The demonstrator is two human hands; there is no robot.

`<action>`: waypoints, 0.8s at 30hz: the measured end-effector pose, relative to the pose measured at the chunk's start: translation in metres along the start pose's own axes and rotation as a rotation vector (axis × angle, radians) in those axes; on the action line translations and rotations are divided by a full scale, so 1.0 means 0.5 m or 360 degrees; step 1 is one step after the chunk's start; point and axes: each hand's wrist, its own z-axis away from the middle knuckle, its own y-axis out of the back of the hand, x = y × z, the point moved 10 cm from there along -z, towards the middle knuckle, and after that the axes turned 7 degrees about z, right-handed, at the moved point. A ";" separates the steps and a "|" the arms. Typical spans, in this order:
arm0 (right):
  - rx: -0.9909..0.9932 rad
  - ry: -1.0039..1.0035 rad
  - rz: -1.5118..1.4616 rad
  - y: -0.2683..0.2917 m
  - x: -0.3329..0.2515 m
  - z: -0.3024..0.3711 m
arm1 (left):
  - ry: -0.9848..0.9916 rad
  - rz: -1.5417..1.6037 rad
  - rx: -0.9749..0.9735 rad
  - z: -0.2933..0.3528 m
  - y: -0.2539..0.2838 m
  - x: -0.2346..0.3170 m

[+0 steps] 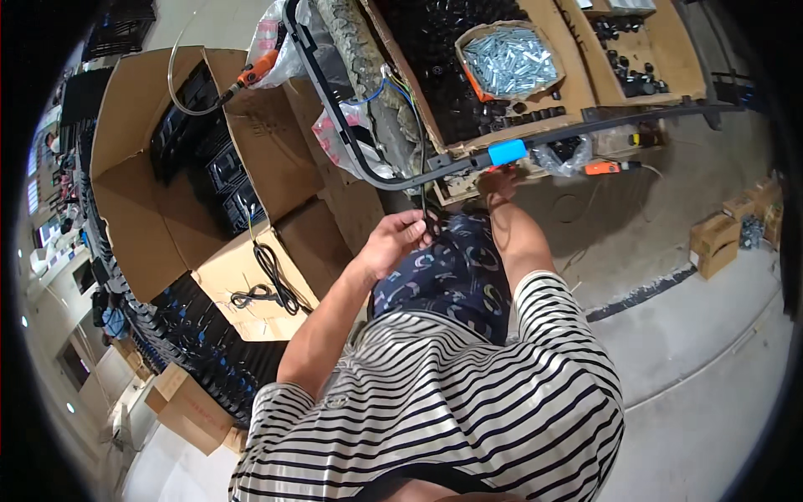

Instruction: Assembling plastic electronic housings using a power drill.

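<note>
My left hand (395, 243) is closed, thumb and finger pinching the lower end of a thin black cable (423, 171). That cable runs up to loose coloured wires, one of them blue (368, 99), near the bench edge. A bent black tube frame (329, 94) lies across the bench above both hands, with a bright blue sleeve-like piece (507, 151) on its near bar. Just below the blue piece, my right hand (499, 186) reaches to the edge of the wooden tray. Its fingertips are partly hidden beside something small and orange, so its grip is unclear.
A tray (438, 134) of black parts holds a carton of silvery metal pins (512, 60). To the left stands an open cardboard box (125, 201) with black panels; a coiled black cable (272, 280) hangs on its flap. Orange hose-fed tools (258, 69) lie on either side. Cartons (713, 244) sit at right.
</note>
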 end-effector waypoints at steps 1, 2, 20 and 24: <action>0.0111 -0.0205 -0.0143 0.014 0.042 -0.025 | 0.0030 -0.0014 -0.0032 -0.014 -0.010 0.002; 0.0231 -0.0413 -0.0283 0.028 0.090 -0.045 | 0.0070 0.0016 -0.0089 -0.029 -0.022 0.003; -0.0162 0.0921 -0.2114 0.565 0.178 0.578 | 0.0275 0.0391 -0.0594 -0.034 -0.027 -0.009; 0.0652 0.0969 -0.1894 0.645 0.202 0.606 | 0.0338 0.0366 -0.0711 -0.034 -0.035 -0.002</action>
